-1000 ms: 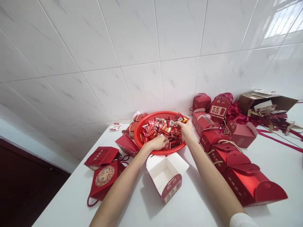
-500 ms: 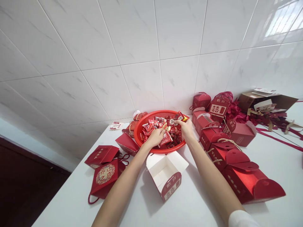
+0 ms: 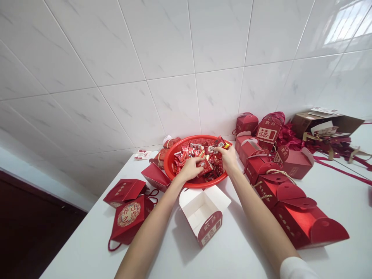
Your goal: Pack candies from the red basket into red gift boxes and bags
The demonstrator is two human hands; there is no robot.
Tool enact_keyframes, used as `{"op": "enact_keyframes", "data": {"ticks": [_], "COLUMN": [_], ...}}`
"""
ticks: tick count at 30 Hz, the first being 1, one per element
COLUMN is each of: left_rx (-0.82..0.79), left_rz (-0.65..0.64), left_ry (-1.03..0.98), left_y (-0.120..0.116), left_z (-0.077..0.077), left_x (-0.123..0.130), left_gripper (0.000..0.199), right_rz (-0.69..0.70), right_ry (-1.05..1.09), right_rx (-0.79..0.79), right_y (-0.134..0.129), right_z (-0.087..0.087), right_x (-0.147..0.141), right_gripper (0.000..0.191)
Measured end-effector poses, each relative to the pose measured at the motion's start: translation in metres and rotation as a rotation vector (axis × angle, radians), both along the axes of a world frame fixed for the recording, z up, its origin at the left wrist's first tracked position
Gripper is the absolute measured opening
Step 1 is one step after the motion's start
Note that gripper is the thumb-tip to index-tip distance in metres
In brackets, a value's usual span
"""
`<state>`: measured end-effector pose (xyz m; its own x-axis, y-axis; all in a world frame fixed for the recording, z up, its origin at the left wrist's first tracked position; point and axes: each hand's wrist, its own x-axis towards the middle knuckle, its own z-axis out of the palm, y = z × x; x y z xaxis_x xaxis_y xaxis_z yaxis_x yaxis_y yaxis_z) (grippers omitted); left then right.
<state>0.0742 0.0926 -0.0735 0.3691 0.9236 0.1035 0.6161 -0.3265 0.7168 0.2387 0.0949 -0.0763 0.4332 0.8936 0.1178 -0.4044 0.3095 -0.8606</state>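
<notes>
Head: candies [image 3: 214, 159] behind open 歡喜 box [image 3: 209, 228]

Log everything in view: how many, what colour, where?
Basket: one, red, centre
Candies: many, mostly red, in basket
Open box: one, red outside, white inside, before basket
Left boxes: at least three, red, left of basket
Right boxes: several, red, right of basket
Carton: one, brown, far right
Ribbons: several, mostly dark red, right
Cards: count unclear, white and red, left by wall
Table: one, white, beneath
Tiled wall: one, white, behind
Left hand: one, bare, over basket, holding candy
Right hand: one, bare, at right rim, holding candies
Sleeve: one, white, right arm
</notes>
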Motion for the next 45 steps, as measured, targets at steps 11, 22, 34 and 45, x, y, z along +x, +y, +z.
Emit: {"op": "enact_keyframes", "data": {"ticks": [11,22,34,45], "left_rx": [0.452,0.340,0.166,-0.197], "left_rz": [0.155,0.249,0.213,-0.448], "left_ry": [-0.383,-0.444,-0.196,0.341], "left_y": [-0.001,0.001,0.008,0.009], "left_z": [0.000,-0.002,-0.012,-0.016], "left_x": [-0.012,-0.014,-0.010,-0.005], "left_gripper": [0.036,0.034,0.034,0.054], "right_rz": [-0.032,-0.010,0.021,0.016], "right_ry": [-0.048,0.024,-0.009,0.013], "right_rx": [0.003,0.013,0.038,0.019], "right_y": [0.000,0.000,0.000,0.002], "right_z": [0.001,0.001,-0.001,-0.002], "right_x": [0.000,0.000,0.001,0.000], "right_gripper": [0.024,0.028,0.025,0.026]}}
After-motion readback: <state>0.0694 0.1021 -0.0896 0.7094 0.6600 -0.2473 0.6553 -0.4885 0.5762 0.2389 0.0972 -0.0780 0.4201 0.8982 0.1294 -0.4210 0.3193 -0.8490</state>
